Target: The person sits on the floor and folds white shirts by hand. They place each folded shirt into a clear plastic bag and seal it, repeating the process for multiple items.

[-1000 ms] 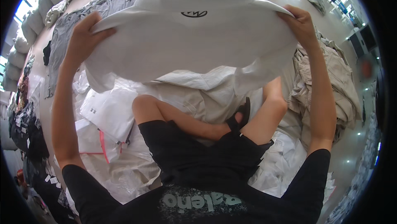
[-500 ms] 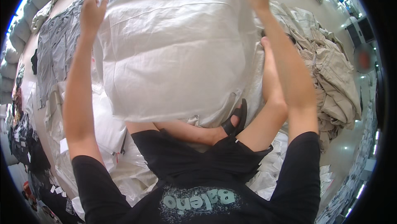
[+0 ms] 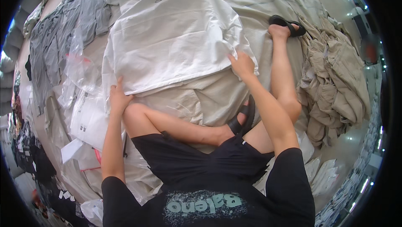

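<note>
A white long-sleeved garment (image 3: 167,38) lies spread in front of me, its lower hem toward my legs and a small dark mark near its far edge. My right hand (image 3: 244,65) pinches the fabric near the hem's right end, where creases gather. At the left end of the hem, my left hand (image 3: 120,98) touches the cloth beside my bent knee. Its thumb and forefinger are spread apart. Beige cloth (image 3: 197,101) shows beneath the garment.
Grey garments (image 3: 54,47) lie at the far left, a beige clothing pile (image 3: 335,84) at the right. Clear plastic bags (image 3: 79,70) and a white packet (image 3: 90,116) lie left of my arm. My sandalled foot (image 3: 287,26) extends along the garment's right side.
The white garment has come down from its raised, billowing position and settled flat. Both hands have moved from its far corners back toward me, to the near hem.
</note>
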### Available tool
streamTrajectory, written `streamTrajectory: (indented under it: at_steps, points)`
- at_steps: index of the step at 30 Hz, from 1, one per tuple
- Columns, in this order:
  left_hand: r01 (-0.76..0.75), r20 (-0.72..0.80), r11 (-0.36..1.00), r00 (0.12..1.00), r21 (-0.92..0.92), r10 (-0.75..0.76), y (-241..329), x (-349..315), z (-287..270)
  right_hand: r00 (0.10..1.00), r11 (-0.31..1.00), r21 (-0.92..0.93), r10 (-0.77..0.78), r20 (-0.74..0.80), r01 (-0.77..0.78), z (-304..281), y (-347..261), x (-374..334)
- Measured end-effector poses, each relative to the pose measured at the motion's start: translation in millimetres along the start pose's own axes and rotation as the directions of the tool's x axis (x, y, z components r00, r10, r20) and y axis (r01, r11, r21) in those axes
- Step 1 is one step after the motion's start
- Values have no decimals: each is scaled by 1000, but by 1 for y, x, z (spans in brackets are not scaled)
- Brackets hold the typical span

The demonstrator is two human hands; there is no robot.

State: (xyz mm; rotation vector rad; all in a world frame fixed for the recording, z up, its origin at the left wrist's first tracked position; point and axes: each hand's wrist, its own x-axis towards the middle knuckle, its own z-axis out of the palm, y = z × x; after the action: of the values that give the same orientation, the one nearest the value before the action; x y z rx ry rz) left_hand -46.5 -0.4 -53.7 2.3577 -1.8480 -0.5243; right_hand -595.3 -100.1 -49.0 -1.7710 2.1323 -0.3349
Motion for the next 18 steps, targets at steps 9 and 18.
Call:
streamTrajectory:
  at_steps: [9,18]
  points:
    - [-493,-421,870,793,-16,442,15,-46,-87,972,761,608,134,194,-226,-152,13,-17]
    - [-187,327,872,875,-452,357,-21,-61,-94,963,974,-204,-43,268,100,-136,76,4]
